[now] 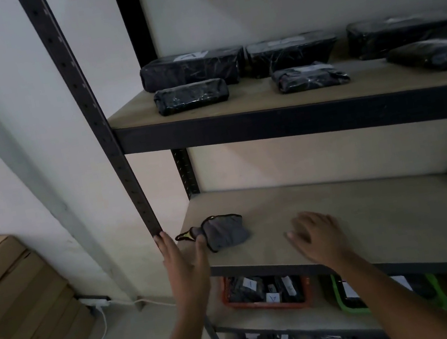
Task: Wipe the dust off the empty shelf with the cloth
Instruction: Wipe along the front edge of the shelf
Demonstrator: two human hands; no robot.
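Above shelf (341, 208): right hand (317, 235), spread.

1. A white label (191, 55) tops the black parcel (191, 69) at 12 o'clock on the upper shelf; its mark looks like a blurred "A".
2. In the orange bin (269, 306) at 6 o'clock, one white tag (272, 298) seems to read "A".
3. The other tags there, and the labels on neighbouring parcels, are too blurred to read.
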